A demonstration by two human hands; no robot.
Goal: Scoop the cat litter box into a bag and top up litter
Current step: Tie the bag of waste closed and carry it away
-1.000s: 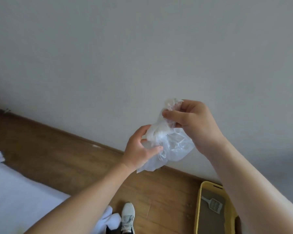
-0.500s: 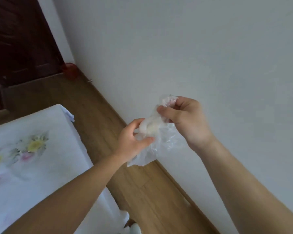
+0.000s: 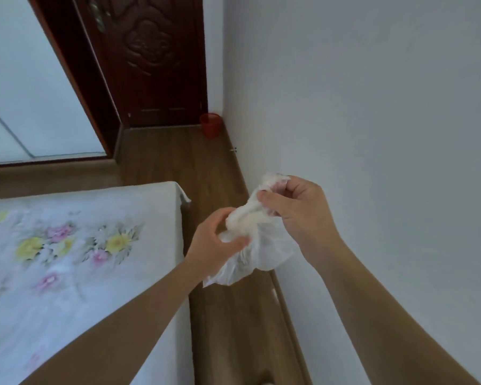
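A crumpled, translucent white plastic bag (image 3: 264,245) hangs in the air between both hands, in front of a white wall. My right hand (image 3: 295,212) pinches the bag's twisted top between thumb and fingers. My left hand (image 3: 214,243) grips the bunched middle of the bag from the left, thumb on the front. The bag's loose lower part droops below my left hand. The litter box and scoop are out of view.
A bed with a white floral sheet (image 3: 67,245) fills the left. A narrow strip of wooden floor (image 3: 233,315) runs between bed and wall. A dark wooden door (image 3: 150,65) and a small red bin (image 3: 211,124) stand at the far end.
The view has swung left and up: the yellow litter box and shoe dropped out of sight, and the bed, door and red bin came in. Both hands kept hold of the bag.
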